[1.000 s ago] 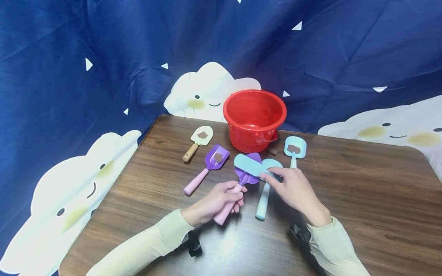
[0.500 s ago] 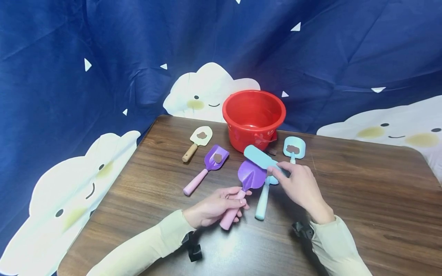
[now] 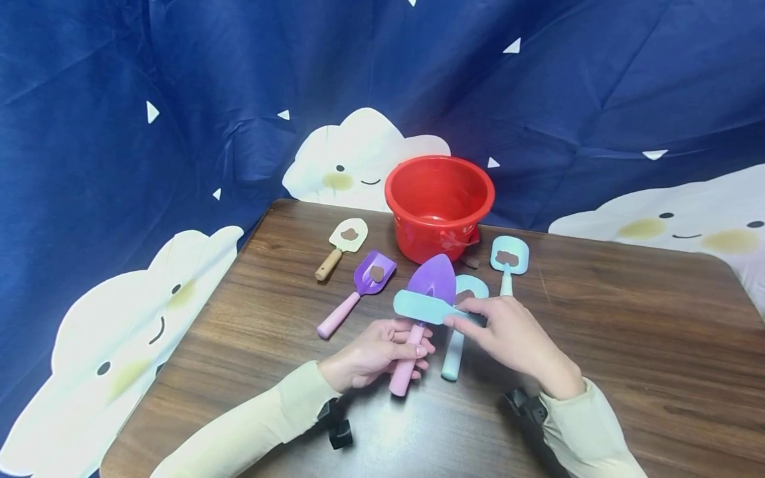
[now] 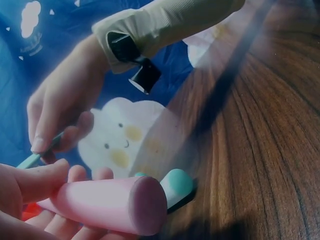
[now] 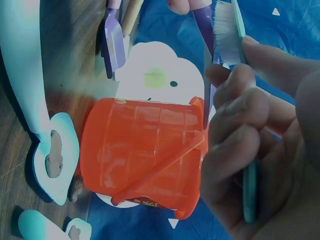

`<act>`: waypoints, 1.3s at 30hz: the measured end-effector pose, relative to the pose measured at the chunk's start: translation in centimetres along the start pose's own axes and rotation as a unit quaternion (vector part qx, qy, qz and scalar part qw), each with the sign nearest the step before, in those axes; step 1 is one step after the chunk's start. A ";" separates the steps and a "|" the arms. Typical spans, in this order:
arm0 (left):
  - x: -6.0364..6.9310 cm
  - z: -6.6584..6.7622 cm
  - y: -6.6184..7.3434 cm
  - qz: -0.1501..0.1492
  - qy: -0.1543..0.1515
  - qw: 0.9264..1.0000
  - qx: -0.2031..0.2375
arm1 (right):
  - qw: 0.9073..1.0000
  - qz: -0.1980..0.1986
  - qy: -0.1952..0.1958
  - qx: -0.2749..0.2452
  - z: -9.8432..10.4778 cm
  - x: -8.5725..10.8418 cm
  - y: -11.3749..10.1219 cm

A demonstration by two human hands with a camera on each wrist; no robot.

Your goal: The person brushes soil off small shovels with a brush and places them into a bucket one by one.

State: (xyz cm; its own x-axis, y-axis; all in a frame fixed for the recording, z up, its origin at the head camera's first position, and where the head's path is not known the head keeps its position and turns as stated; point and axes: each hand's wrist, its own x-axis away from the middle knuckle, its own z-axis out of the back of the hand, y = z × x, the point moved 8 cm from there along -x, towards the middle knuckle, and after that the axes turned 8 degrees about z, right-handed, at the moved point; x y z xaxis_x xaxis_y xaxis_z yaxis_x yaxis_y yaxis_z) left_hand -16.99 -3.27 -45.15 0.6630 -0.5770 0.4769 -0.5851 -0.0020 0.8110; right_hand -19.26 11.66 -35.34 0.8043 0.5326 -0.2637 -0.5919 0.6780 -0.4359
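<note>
Brush [image 3: 421,307] and trowel [image 3: 434,272], one each, are held by the right hand [image 3: 514,338] and left hand [image 3: 370,352] respectively, near four shovels [image 3: 364,283].

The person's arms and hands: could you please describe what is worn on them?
The left sleeve and right sleeve are long, pale cream and plain. Each has a small, boxy black device near its cuff. The left hand and right hand are bare, without gloves.

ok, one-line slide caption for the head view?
Left hand grips a pink-handled purple trowel while the right hand holds a turquoise brush over it, red bucket behind.
</note>
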 end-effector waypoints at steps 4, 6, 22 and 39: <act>0.0 -0.1 0.0 -0.003 -0.001 1.000 0.003 | 0.999 -0.038 0.010 -0.004 0.4 -0.1 0.9; 0.0 -0.2 -0.1 -0.002 -0.002 1.000 0.002 | 0.997 -0.068 0.020 -0.011 0.7 -0.1 1.6; -0.6 -1.2 -0.2 0.002 0.014 1.000 -0.019 | 0.993 -0.105 0.053 0.010 1.9 -0.1 3.6; -0.7 -1.0 0.0 -0.013 0.050 0.998 -0.023 | 0.998 -0.049 0.017 0.025 1.7 -0.1 1.5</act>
State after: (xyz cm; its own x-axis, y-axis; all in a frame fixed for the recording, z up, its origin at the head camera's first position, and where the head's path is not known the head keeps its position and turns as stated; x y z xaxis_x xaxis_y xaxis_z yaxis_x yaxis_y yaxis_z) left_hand -17.02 -1.99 -45.14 0.7214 -0.4936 0.4857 -0.5472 0.0234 0.8367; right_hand -20.29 13.51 -34.46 0.8593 0.4450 -0.2521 -0.5115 0.7509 -0.4178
